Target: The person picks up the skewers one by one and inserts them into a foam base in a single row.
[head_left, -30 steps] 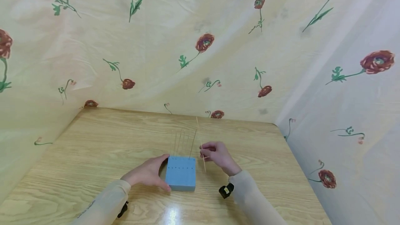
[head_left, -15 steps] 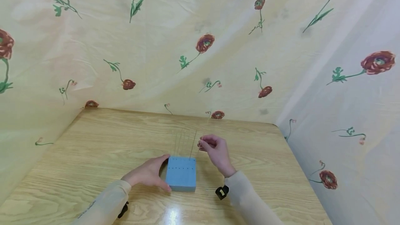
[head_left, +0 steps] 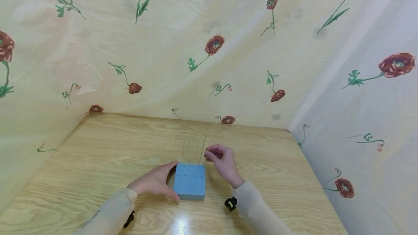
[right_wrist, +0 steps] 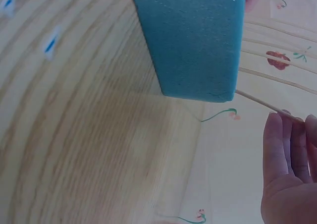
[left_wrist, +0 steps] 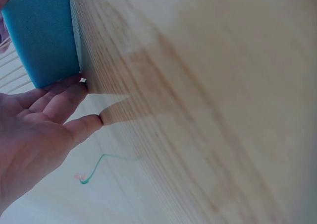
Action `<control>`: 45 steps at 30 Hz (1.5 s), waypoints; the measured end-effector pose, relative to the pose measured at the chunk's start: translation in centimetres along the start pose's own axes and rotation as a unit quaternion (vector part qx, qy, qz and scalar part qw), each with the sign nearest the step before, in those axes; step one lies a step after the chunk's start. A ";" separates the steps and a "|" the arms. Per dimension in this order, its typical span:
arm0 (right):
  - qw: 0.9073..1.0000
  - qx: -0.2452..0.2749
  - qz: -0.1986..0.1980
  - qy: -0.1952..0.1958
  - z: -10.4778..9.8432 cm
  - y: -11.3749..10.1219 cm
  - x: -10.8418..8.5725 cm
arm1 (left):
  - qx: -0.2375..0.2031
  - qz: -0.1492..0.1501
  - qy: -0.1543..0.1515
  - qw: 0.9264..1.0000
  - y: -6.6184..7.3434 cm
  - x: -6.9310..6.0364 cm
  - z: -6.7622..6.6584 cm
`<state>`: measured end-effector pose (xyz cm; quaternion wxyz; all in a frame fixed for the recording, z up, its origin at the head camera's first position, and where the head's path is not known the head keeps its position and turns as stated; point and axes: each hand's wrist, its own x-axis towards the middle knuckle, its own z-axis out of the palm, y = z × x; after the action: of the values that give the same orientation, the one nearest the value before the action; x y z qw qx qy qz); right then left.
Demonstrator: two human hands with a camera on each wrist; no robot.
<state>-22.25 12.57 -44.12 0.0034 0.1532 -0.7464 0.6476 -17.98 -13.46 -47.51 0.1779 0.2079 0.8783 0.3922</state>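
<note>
A blue foam block (head_left: 190, 188) with a row of small holes across its top stands on the table. Several thin wooden skewers (head_left: 202, 151) rise from its far edge. My left hand (head_left: 156, 180) grips the block's left side, thumb at the near corner and fingers at the far one; the left wrist view shows those fingers (left_wrist: 64, 102) against the foam (left_wrist: 42, 35). Beyond the block's far right corner, my right hand (head_left: 223, 160) pinches another skewer (right_wrist: 262, 103) between thumb and fingers. In the right wrist view its lower end meets the block's top edge; whether it is inserted I cannot tell.
The wood-grain table (head_left: 124, 144) extends on all sides of the block. Flowered cloth (head_left: 163, 46) hangs behind it and along both sides. A black wrist device (head_left: 230, 203) sits below the right sleeve. Small blue marks (right_wrist: 50, 44) show on the tabletop.
My right hand has moved left towards the block's far right corner, bringing the pinched skewer from beside the block to its edge. The left hand and the block have stayed in place.
</note>
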 end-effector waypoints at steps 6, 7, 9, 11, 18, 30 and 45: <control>0.998 -0.048 -0.038 -0.011 0.5 -1.7 -1.0 | -0.005 -0.003 0.001 1.000 0.1 0.0 0.0; 0.998 -0.055 -0.044 -0.010 0.5 -1.5 -1.0 | -0.005 -0.003 0.001 1.000 0.1 0.0 0.0; 0.997 -0.062 -0.053 -0.007 0.6 -0.7 -1.0 | -0.005 -0.003 0.001 1.000 0.1 0.0 0.0; 0.996 -0.070 -0.059 -0.003 0.6 0.3 -0.9 | -0.004 -0.003 0.002 1.000 0.1 0.0 0.0; 0.991 -0.120 -0.060 0.001 0.7 2.3 -1.1 | -0.003 -0.003 0.002 1.000 0.0 0.1 0.1; 0.980 -0.174 -0.096 0.006 0.8 2.6 -1.9 | -0.001 -0.004 0.005 1.000 0.2 0.1 0.1; 0.967 -0.238 -0.091 -0.021 0.5 2.7 -1.7 | 0.002 0.002 0.007 1.000 0.0 0.1 0.1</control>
<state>-21.13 12.74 -47.19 0.0829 0.2294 -0.8619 0.4447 -17.97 -13.32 -47.61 0.1704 0.2068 0.8798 0.3927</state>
